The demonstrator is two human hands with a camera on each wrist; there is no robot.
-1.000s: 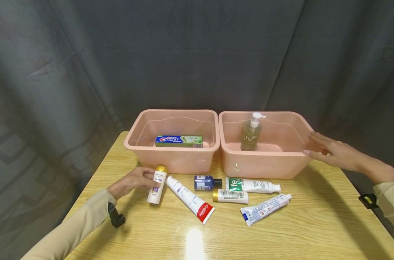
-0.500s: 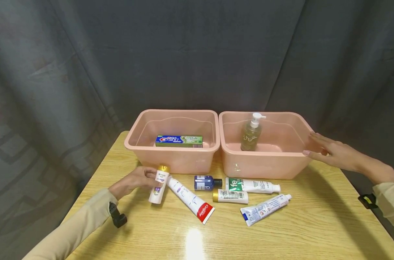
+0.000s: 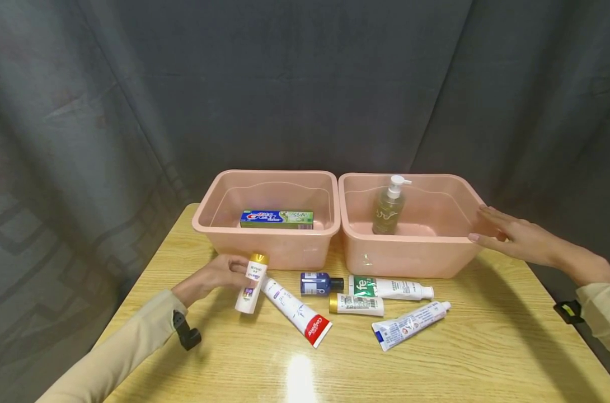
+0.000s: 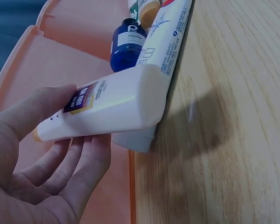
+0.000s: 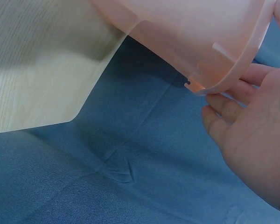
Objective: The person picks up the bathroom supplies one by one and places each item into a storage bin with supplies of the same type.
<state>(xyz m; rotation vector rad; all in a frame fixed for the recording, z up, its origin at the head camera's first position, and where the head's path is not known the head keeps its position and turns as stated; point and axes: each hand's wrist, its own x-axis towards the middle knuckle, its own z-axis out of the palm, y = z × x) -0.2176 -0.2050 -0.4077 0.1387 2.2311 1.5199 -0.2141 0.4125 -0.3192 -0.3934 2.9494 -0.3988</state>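
Observation:
My left hand pinches a white toiletry bottle with a gold cap and a purple label, thumb on one face and fingers under the other. In the left wrist view the bottle is tilted, its shadow on the wood, and it overlaps the cap end of a Colgate toothpaste tube. My right hand touches the right end of the right pink bin, fingers extended. In the right wrist view its fingertips lie right at the bin's rim.
A toothpaste box lies in the left pink bin. A pump bottle stands in the right bin. Before the bins lie a blue bottle, a green-white tube, a gold-capped tube and a silvery tube.
The left hand has moved slightly right with the white bottle, which now covers more of the Colgate tube's cap end. The right hand stays at the bin.

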